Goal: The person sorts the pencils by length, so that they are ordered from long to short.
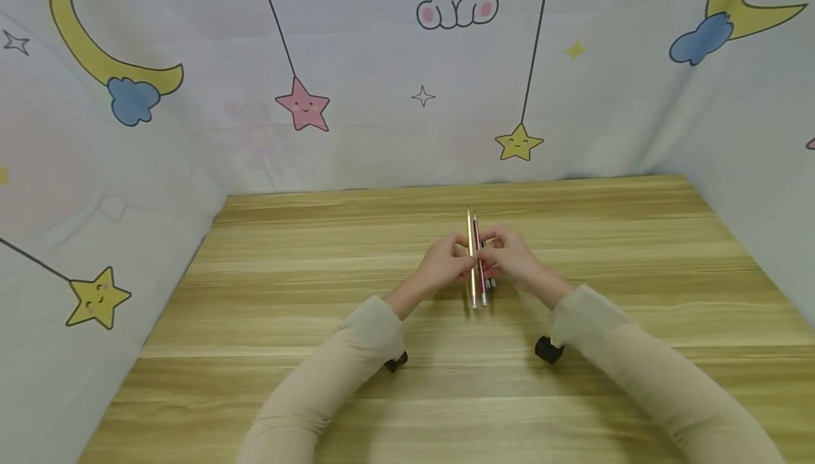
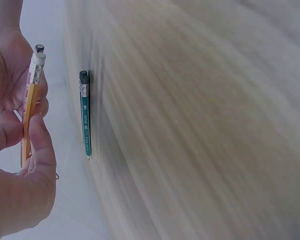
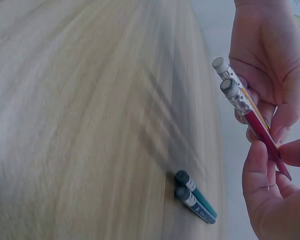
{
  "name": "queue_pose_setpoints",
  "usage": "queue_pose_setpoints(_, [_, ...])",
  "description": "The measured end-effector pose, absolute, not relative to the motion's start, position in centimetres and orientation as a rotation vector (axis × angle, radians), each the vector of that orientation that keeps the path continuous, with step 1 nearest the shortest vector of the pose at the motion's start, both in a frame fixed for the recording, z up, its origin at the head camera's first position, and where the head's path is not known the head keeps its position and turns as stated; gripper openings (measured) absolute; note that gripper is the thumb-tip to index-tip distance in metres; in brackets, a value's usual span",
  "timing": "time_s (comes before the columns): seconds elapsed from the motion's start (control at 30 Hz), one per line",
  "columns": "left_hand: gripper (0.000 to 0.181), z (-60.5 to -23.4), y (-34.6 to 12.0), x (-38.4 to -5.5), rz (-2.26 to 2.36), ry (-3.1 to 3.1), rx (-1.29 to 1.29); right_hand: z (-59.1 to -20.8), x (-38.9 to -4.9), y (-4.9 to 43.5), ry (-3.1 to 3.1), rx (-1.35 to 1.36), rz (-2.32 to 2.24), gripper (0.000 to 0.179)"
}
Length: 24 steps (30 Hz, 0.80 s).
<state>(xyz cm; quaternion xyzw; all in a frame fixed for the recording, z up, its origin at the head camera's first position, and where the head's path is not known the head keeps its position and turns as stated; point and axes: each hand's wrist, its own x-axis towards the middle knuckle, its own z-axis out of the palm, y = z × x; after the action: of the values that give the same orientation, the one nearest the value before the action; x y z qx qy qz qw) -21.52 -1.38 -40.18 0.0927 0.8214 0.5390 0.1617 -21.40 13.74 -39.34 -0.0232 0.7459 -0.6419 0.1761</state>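
Observation:
My left hand (image 1: 442, 264) pinches a yellow pencil (image 1: 470, 238) between thumb and fingers. Beside it, my right hand (image 1: 514, 260) pinches a red pencil (image 3: 260, 129). The two pencils stand side by side, nearly parallel, raised above the table, their eraser ends toward me and the yellow one's point facing away. On the wood below lie a green pencil (image 2: 87, 122) and a dark blue pencil (image 3: 196, 206), close together, both with dark erasers. In the head view my right hand covers most of that lower pair.
The wood-grain table (image 1: 286, 337) extends around both hands. A white cloth (image 1: 369, 39) printed with stars and moons hangs at the back and both sides. Small black devices (image 1: 549, 349) sit at the cuffs of both light sleeves (image 1: 643, 358).

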Motion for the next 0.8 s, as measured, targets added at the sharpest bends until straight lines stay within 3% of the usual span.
queue_pose_setpoints(0.8, [0.038,-38.6,-10.9,-19.4,1.409,2.406,0.195,-39.8,-18.3,10.7,1.967,-0.166,-1.791,0.034])
